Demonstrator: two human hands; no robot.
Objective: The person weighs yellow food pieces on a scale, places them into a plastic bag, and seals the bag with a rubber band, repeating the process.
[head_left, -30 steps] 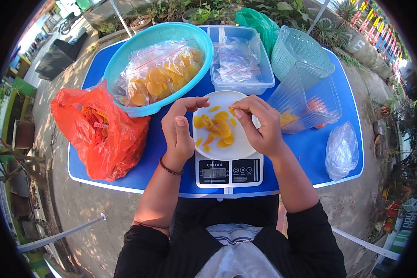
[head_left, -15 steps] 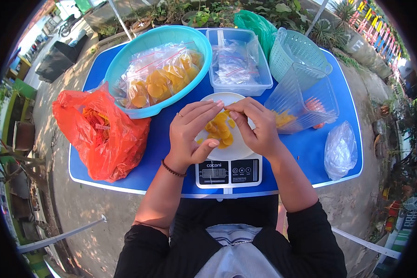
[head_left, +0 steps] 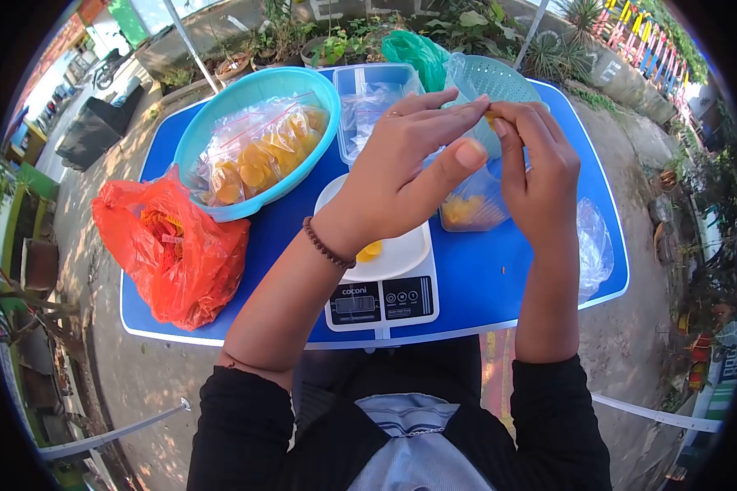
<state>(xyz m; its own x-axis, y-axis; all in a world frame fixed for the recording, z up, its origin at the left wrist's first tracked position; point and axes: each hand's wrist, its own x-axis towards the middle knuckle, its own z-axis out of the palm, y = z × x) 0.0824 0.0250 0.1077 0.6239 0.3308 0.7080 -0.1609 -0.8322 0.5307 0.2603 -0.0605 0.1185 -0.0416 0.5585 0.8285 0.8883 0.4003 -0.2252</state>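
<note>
My left hand (head_left: 409, 168) is raised over the white plate (head_left: 397, 258), its fingers stretched out and thumb apart. Its fingertips meet those of my right hand (head_left: 540, 159), whose thumb and fingers are pinched together. A little yellow shows at the pinch, too small to make out. The plate rests on the coconi scale (head_left: 382, 311); some yellow pieces (head_left: 369, 251) on it show below my left wrist, the rest hidden. Behind my hands, a clear ribbed container (head_left: 473, 211) with yellow pieces is partly covered.
A turquoise basin (head_left: 323, 151) of bagged yellow pieces stands back left, beside a red bag (head_left: 180, 270). Farther back are a clear box (head_left: 360, 151), a green bag (head_left: 418, 57) and a green basket (head_left: 504, 78). A clear plastic bag (head_left: 594, 250) lies at the right.
Both hands have risen away from the plate toward the back right, fingertips still together. The view has shifted slightly, and fewer yellow pieces show on the plate.
</note>
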